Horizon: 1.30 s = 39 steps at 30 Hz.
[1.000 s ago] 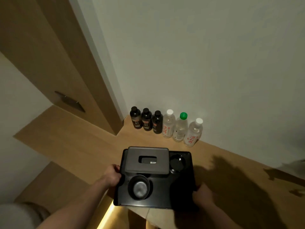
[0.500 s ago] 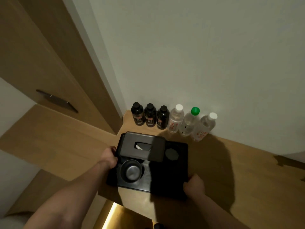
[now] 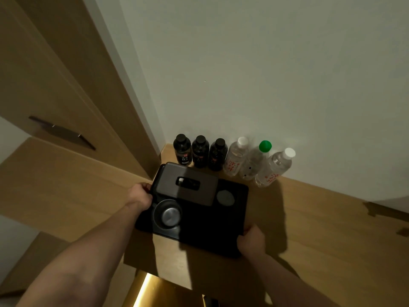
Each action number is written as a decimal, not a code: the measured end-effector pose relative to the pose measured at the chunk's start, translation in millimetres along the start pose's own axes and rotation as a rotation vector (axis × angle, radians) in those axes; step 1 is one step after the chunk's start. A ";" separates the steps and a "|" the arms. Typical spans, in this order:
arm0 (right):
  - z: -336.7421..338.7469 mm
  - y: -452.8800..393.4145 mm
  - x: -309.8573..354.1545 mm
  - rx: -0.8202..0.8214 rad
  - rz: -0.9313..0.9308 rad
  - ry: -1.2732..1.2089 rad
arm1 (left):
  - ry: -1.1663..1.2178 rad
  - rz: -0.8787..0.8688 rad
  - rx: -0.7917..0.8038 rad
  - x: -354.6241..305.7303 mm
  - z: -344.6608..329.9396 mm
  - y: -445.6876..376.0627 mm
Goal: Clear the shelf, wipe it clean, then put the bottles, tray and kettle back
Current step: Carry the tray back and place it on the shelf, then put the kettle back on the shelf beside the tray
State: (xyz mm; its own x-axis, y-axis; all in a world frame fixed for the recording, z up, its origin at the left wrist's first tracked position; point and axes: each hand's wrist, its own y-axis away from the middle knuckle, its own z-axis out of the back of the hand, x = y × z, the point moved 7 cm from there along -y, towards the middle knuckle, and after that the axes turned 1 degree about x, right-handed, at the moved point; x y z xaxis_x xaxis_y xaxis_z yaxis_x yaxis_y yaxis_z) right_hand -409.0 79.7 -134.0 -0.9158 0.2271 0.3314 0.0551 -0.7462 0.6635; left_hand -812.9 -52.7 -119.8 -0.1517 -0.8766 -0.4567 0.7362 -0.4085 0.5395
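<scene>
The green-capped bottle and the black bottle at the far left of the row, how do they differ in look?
The green-capped bottle has a clear body; the far-left black bottle is dark and opaque. The first has a bright green cap, the second a black one. The clear one looks taller. Both stand on the wooden shelf against the wall, capped, behind the tray.

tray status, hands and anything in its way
Left hand and right hand grip the tray. Tray over the shelf. Bottles close behind.
</scene>
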 end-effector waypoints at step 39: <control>115.2 383.9 -404.3 -0.208 0.279 -0.058 | -0.459 -1.134 0.344 -19.0 -219.9 613.3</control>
State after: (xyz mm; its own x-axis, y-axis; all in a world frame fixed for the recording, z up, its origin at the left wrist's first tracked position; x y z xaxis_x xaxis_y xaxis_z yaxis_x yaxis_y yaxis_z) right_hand 28.2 -226.5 64.1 -0.8523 0.0270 0.5224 0.2125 -0.8947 0.3929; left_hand -213.4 -230.6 64.2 -0.8463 0.0274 -0.5320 -0.1536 -0.9688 0.1943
